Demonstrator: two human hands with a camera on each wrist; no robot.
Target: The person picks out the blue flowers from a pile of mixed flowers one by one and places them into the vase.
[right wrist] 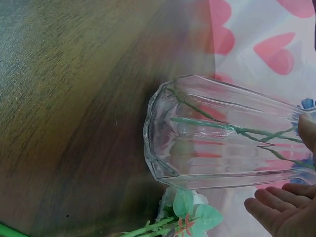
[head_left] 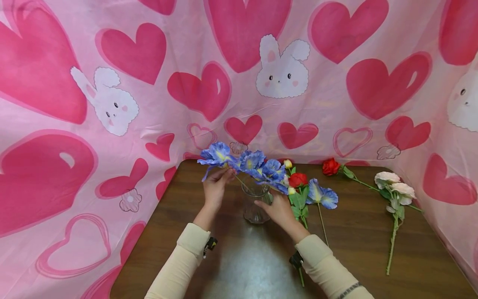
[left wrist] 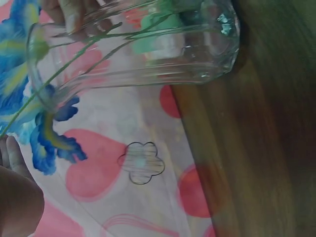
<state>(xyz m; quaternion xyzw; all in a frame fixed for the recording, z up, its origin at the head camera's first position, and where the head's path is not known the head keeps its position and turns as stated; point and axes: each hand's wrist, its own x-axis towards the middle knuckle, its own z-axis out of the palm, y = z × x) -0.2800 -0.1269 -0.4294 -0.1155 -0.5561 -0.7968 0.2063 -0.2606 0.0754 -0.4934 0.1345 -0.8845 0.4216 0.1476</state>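
Observation:
My left hand (head_left: 216,187) pinches the stem of a blue iris (head_left: 218,153) just below its bloom, to the left of a clear glass vase (head_left: 255,209). The stem (left wrist: 64,69) slants down to the vase's mouth. Other blue irises (head_left: 261,166) lean over the rim, and several green stems (right wrist: 217,126) cross inside the glass. My right hand (head_left: 278,207) is at the vase's upper right side. Its thumb (right wrist: 307,131) lies against the neck, while its fingers (right wrist: 276,205) stretch out straight beside the glass. The vase stands upright on the table.
Right of the vase lie a red rose (head_left: 298,179) with pale buds and another blue iris (head_left: 322,195). Farther right are a second red rose (head_left: 330,166) and pale pink roses (head_left: 396,187). A pink heart-patterned cloth (head_left: 149,104) hangs behind the brown wooden table (head_left: 347,241).

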